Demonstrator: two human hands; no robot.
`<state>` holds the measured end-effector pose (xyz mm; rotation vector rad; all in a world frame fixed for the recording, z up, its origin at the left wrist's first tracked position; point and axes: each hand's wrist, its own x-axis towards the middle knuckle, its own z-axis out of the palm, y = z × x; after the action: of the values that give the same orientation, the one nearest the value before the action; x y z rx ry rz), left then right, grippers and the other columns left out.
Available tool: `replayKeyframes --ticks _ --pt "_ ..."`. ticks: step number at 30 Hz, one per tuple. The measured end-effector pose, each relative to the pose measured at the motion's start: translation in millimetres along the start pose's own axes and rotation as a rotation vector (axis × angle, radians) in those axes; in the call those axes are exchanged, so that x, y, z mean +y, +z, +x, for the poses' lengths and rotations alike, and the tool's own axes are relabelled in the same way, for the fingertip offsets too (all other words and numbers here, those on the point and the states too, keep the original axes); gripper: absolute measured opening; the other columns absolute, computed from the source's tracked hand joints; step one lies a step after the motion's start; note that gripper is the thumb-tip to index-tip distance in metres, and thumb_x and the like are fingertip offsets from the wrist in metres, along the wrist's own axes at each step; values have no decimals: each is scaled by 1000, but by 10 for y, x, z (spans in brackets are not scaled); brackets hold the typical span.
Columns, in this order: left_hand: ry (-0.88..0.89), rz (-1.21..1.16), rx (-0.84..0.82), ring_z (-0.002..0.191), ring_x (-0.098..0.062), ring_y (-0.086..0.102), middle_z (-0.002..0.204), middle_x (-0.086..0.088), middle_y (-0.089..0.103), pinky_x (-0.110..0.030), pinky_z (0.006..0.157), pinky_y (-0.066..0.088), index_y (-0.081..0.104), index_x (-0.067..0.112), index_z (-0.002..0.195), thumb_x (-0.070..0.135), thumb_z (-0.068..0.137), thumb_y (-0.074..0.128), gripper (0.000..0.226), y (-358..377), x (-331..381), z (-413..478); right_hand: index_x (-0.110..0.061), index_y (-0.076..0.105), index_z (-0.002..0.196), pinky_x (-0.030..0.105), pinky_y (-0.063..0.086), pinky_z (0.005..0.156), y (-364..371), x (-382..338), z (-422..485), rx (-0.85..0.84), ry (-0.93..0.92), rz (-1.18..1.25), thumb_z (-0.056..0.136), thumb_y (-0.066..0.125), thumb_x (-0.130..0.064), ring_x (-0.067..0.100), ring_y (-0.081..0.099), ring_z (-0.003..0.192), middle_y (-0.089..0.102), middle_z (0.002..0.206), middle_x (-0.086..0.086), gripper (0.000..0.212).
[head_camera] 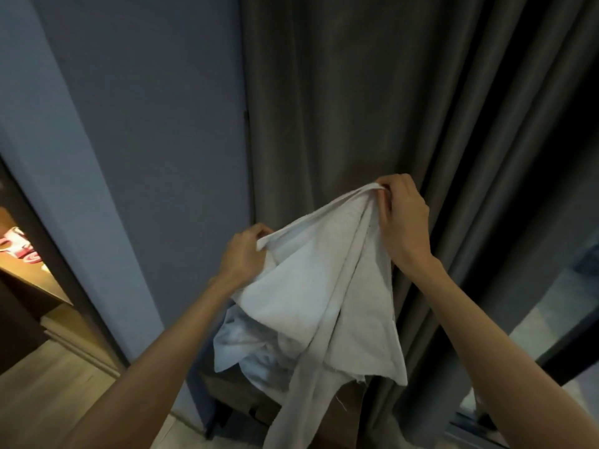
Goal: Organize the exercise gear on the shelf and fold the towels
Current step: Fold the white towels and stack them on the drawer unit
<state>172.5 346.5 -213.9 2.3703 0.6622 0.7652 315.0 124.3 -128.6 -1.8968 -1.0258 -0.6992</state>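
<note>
**Position.** The person faces a grey curtain (356, 108) beside a blue-grey wall (162, 124) and holds a white towel (324, 286) up in the air, clear of any surface.

**Hands.** The left hand (244, 251) pinches the top hem between thumb and curled fingers. The right hand (403, 215) pinches a gathered bunch of the same hem. It sits higher than the left, so the top edge slopes. Neither hand is spread.

**Towel condition.** The cloth hangs twisted. One panel is doubled over, and a long strip trails out of the bottom of the view. Directly below, a crumpled pale cloth (246, 345) is bunched on a low wooden stand (240, 393). It cannot be told whether this is a second towel or part of the first.

**Step in hand (judged).** Opening the towel flat before the first fold.

1. Slide each hand outward along the hem until it reaches a true corner.
2. Bring both hands level and draw the hem taut.
3. Give one short shake so the twisted panel drops free.
4. Lift until the trailing strip clears the cloth below, as it may snag there.
5. Bring corner to corner only once the lower edge hangs straight.

**Not in view.** The gear shelf. At far left, a lit desk (35, 283) carries red-and-white items (19, 251) too blurred to identify.
</note>
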Motion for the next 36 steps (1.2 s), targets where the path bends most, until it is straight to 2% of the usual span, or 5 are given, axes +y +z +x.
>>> replayKeyframes --ticks 6,14,19,26,36 --pt "-282 148 -145 84 -25 62 91 -4 67 -29 70 45 67 16 96 9 79 63 18 -163 -566 -109 -12 56 108 23 34 78 68 199 46 27 123 -11 101 41 -18 16 55 93 56 108 3 18" --pt "-298 -251 -333 80 -15 58 75 9 66 -6 58 45 66 20 79 10 72 76 16 -541 -686 -20 -16 49 104 35 38 70 307 227 18 -27 260 -197 103 33 -26 26 56 87 55 107 4 19" --pt "-244 -217 -580 105 -8 57 116 0 62 -13 88 43 57 17 121 41 64 79 66 -522 -414 -41 -15 48 105 34 35 71 331 156 45 -88 189 -139 103 33 -26 22 52 81 54 106 4 19" --pt "53 -272 -190 126 -12 47 141 2 47 -21 100 36 23 20 150 42 79 73 89 -4 847 -59 -11 56 107 27 43 75 410 -86 90 -160 -61 8 97 49 -15 18 58 88 57 106 6 13" --pt "376 -120 -64 73 -15 54 83 1 61 -22 60 32 59 11 98 12 91 56 8 -67 880 359 -13 62 106 24 47 79 375 47 2 -224 -181 99 96 55 -21 8 53 88 55 103 2 15"
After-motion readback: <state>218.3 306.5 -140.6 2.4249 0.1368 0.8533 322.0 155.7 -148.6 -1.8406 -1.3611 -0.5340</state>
